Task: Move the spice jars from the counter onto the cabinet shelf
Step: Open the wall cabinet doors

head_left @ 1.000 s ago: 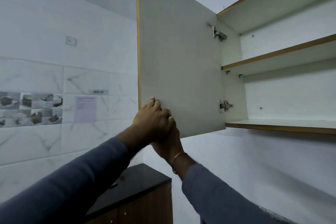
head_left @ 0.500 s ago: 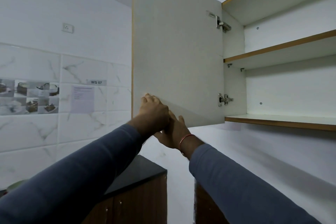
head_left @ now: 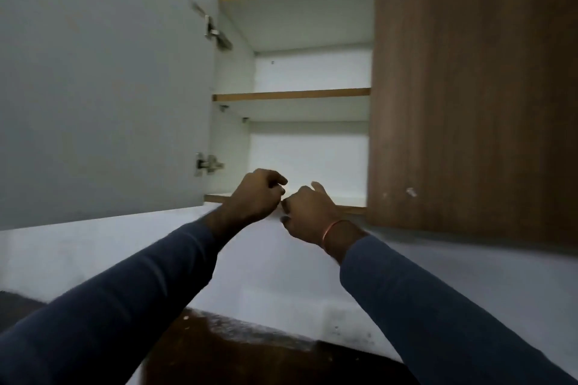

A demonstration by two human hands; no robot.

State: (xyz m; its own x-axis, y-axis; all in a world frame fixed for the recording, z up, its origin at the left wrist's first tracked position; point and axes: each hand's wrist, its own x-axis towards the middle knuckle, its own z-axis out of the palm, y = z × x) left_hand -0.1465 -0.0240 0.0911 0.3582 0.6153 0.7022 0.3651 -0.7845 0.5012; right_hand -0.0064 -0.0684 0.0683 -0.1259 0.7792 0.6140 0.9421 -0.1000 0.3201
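- Head view, cabinet: wall unit with two doors. The open door (head_left: 103,87), pale inner face showing, fills the frame from 9 to 11 o'clock. The closed door (head_left: 469,97), brown wood grain, fills 1 to 3 o'clock.
- Hinges: upper hinge (head_left: 214,33) and lower hinge (head_left: 208,163) sit on the open door's right edge.
- Shelves: the middle shelf (head_left: 291,94) lies at 12 o'clock from the hands. The bottom shelf (head_left: 352,209) runs just behind the hands, its wood-toned front edge showing to their right.
- Left hand (head_left: 255,197): near frame centre, fingers curled into a loose fist, nothing seen in it, raised in front of the bottom shelf's edge.
- Right hand (head_left: 308,216): just beside the left, at its 4 o'clock, fingers bent, one digit raised, nothing seen in it. Contact with the shelf edge cannot be told, and the picture is blurred.
- Wrist: orange band (head_left: 333,230) on the right wrist. Both arms wear dark blue sleeves (head_left: 125,306).
- Tabletop (head_left: 250,356): dark, at 6 o'clock, below the white wall (head_left: 281,275).
- Spice jars: out of this view.
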